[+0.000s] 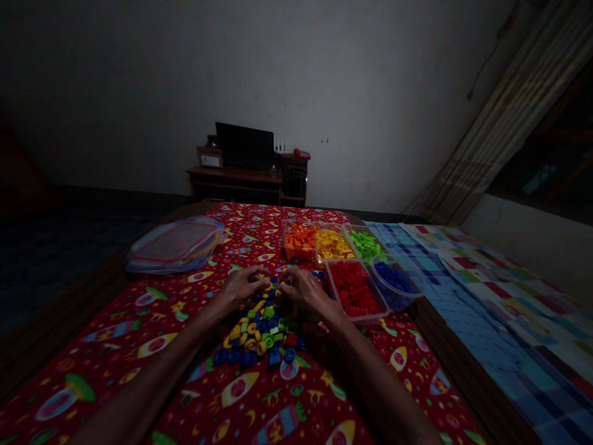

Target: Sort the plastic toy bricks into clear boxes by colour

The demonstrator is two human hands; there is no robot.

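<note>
A loose pile of small plastic toy bricks [273, 324] in blue, yellow, green and a little red lies on the patterned red cloth [185, 364]. At the pile's far end, my left hand [244, 285] curls inward, thumb and forefinger bent toward each other. Facing it across a narrow gap, my right hand [303, 287] has its fingers bent the same way. A few blue and yellow bricks show between the two hands. Dim light and small size hide what the fingertips hold. Blue wheel-like pieces [235, 356] lie along the pile's near edge.
Right of the pile stand clear tubs of sorted bricks: red [356, 318], blue [419, 290], orange [301, 256], yellow and green. Stacked plastic lids [173, 244] lie at the left. Beyond the cloth, a low desk [234, 176] carries a dark monitor [245, 145].
</note>
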